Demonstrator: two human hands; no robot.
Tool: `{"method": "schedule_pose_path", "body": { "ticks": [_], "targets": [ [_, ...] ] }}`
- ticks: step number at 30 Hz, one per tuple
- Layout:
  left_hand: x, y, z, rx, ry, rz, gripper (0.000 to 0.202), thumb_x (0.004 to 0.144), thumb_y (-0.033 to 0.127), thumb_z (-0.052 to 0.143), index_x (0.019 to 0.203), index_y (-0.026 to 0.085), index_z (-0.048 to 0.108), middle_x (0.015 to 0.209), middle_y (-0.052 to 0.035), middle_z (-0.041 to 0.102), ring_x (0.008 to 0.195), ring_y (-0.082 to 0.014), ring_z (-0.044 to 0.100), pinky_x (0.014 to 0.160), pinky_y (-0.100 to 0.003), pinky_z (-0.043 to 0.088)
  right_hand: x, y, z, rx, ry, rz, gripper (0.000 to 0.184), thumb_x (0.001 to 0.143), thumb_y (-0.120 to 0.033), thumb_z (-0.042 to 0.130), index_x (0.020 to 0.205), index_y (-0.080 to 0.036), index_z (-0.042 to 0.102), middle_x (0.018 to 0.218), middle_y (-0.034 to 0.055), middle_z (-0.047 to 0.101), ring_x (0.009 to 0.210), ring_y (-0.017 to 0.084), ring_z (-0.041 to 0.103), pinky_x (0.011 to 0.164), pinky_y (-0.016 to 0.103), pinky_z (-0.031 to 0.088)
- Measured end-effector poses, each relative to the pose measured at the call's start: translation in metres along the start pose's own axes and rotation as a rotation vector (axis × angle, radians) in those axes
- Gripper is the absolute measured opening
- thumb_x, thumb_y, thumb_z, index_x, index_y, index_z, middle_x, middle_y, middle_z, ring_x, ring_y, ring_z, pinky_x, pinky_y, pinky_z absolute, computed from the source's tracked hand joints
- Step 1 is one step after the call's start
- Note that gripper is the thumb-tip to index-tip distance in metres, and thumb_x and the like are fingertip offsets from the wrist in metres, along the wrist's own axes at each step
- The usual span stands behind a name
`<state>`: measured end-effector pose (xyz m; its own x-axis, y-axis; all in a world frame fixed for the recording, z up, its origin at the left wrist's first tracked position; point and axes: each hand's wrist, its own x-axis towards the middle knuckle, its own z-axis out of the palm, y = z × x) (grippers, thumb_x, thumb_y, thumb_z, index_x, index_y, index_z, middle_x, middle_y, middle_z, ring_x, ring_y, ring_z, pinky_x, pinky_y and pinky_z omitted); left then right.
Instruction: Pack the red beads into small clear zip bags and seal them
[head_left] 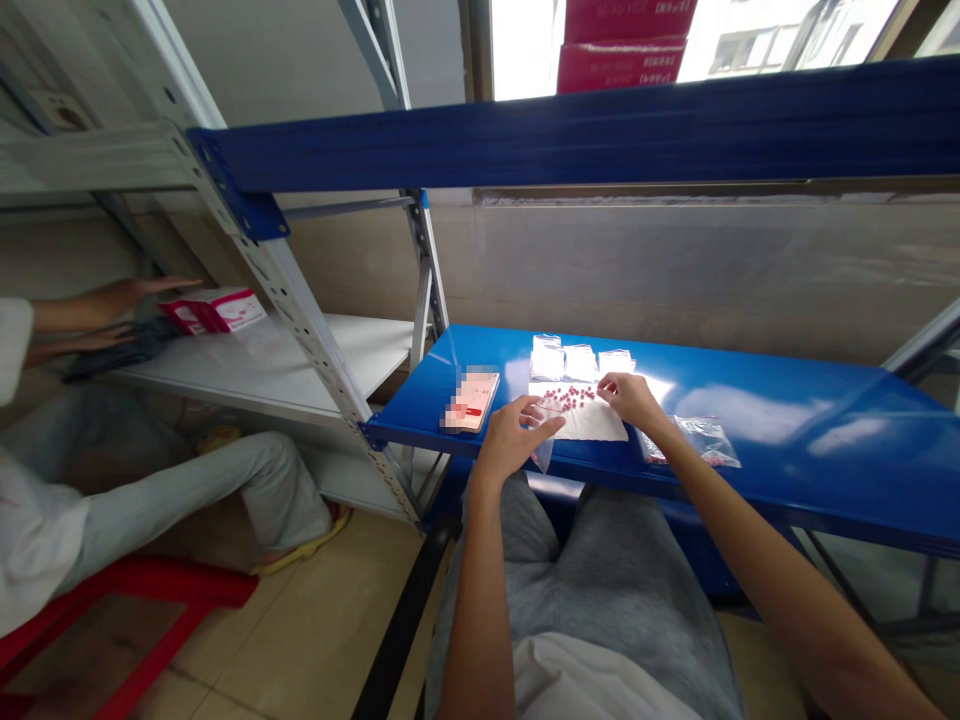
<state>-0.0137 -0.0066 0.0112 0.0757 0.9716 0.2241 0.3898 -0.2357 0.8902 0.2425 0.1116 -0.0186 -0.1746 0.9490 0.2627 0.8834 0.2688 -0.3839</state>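
On the blue shelf a white sheet (600, 424) lies with several small red bead-like pieces (574, 397) spread across its far part. My left hand (516, 432) is at the sheet's left edge, its fingers closed on a small clear plastic bag (543, 455) that hangs over the shelf's front edge. At the sheet's right side my right hand (628, 396) has its thumb and fingertips pinched together by the red pieces. Whether a piece is between those fingertips is too small to tell.
Behind the sheet are several small clear bags (580, 362). A larger clear bag (705, 441) with red contents lies right of my right hand. A pinkish booklet or box (472, 402) lies at left. Another person's hands (112, 305) are near a red-white box (217, 309); a blue beam (525, 148) crosses above.
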Motion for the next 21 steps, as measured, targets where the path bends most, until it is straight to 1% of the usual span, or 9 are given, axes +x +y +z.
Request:
{"method": "schedule_pose_path", "body": {
  "ticks": [4,8,13,17,21],
  "targets": [
    [0.0,-0.001,-0.001,0.003,0.005,0.0,0.054,0.08,0.057,0.076,0.118,0.019,0.069,0.1,-0.0073,0.073,0.091,-0.0209,0.071,0.069,-0.026,0.056,0.0,-0.001,0.008,-0.012,0.022,0.006,0.016,0.09,-0.024,0.066,0.095,-0.015,0.078,0.094,0.0111,0.079,0.084,0.022,0.071,0.074,0.028,0.049],
    [-0.001,-0.001,-0.002,0.013,0.016,-0.001,0.054,0.08,0.059,0.076,0.118,0.02,0.07,0.102,-0.0067,0.073,0.092,-0.0202,0.07,0.074,-0.027,0.056,-0.001,-0.001,0.012,-0.05,0.025,0.035,0.016,0.088,-0.026,0.067,0.093,-0.016,0.079,0.095,0.0117,0.078,0.088,0.024,0.071,0.076,0.028,0.049],
    [-0.001,-0.002,-0.002,0.009,0.009,-0.012,0.054,0.081,0.057,0.076,0.119,0.02,0.07,0.103,-0.007,0.073,0.093,-0.0204,0.071,0.07,-0.025,0.055,-0.001,-0.002,0.015,-0.053,0.018,0.027,0.018,0.089,-0.026,0.065,0.094,-0.016,0.079,0.095,0.0126,0.079,0.091,0.024,0.072,0.078,0.029,0.049],
    [0.0,-0.003,0.0,0.015,0.021,0.002,0.053,0.08,0.057,0.076,0.118,0.02,0.07,0.104,-0.0067,0.073,0.092,-0.0198,0.071,0.073,-0.027,0.056,-0.003,-0.003,0.011,-0.054,0.013,0.021,0.018,0.089,-0.024,0.065,0.093,-0.015,0.079,0.095,0.0129,0.079,0.089,0.024,0.072,0.078,0.029,0.049],
    [-0.001,-0.002,0.001,-0.011,-0.008,-0.006,0.054,0.081,0.056,0.076,0.12,0.019,0.069,0.102,-0.0079,0.073,0.093,-0.0208,0.07,0.064,-0.024,0.056,-0.004,-0.006,-0.003,0.04,0.032,-0.008,0.016,0.088,-0.023,0.065,0.088,-0.015,0.078,0.091,0.0108,0.079,0.081,0.022,0.07,0.073,0.029,0.048]
  ]
}}
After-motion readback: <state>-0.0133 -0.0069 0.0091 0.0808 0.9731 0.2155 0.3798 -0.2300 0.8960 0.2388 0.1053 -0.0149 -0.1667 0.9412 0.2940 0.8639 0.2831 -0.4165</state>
